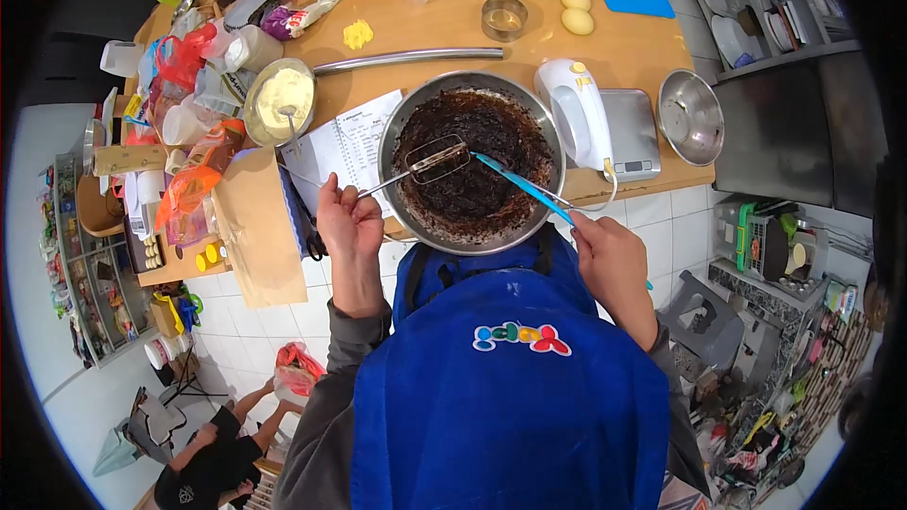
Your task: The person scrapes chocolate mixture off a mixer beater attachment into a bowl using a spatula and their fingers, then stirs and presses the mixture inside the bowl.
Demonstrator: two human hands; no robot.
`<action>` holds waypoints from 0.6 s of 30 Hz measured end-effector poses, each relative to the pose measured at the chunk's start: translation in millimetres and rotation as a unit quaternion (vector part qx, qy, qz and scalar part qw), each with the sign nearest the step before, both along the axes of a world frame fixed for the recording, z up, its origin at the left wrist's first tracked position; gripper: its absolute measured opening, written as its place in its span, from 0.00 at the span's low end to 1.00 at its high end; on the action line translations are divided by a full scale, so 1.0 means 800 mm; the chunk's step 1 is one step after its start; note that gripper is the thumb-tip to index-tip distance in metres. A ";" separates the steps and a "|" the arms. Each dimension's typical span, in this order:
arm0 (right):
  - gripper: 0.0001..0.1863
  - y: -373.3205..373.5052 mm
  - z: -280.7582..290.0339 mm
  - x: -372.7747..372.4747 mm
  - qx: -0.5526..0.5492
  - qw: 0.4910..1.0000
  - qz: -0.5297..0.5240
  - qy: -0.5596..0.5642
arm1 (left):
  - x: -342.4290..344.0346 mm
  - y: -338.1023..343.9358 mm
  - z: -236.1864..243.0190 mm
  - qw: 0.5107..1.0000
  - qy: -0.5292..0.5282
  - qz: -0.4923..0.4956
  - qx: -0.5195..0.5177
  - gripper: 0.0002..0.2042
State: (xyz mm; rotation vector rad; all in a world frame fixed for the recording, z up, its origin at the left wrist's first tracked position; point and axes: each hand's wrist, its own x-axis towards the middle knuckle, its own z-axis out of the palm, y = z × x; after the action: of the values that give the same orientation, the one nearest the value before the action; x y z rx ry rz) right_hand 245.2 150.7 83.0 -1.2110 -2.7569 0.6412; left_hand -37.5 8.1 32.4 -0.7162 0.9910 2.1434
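A wide steel bowl at the table's near edge holds thick dark brown batter, smeared up its inner wall. My left hand pinches the thin shaft of a mixer beater, whose wire head is coated in batter and held over the bowl. From the other side my right hand grips a blue spatula. Its tip touches or nearly touches the beater. A thin metal rod lies alongside the spatula near my right fingers; whether I hold it too I cannot tell.
A white hand mixer and a kitchen scale stand right of the bowl, beside an empty steel bowl. Left are a handwritten notebook, a bowl of pale cream and piled packages. Another person sits at lower left.
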 end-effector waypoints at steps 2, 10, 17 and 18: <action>0.11 -0.001 0.000 -0.003 0.020 1.000 0.009 -0.001 | 0.004 0.000 0.002 1.000 0.016 -0.001 -0.007 0.08; 0.16 0.001 0.006 -0.018 0.114 0.987 0.110 0.027 | 0.018 0.007 0.013 0.996 0.063 -0.029 -0.047 0.11; 0.17 0.007 0.009 -0.028 0.156 0.977 0.141 0.017 | 0.033 0.016 0.026 0.982 0.149 -0.069 -0.097 0.12; 0.17 0.007 0.006 -0.029 0.160 0.978 0.134 0.017 | 0.034 0.017 0.030 0.979 0.157 -0.069 -0.108 0.13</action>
State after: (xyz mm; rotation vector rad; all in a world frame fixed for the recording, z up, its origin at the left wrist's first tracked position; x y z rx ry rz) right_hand 222.0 156.2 88.1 -0.7659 -2.8720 0.2121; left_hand -10.0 21.9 56.5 -0.3970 1.4145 2.0841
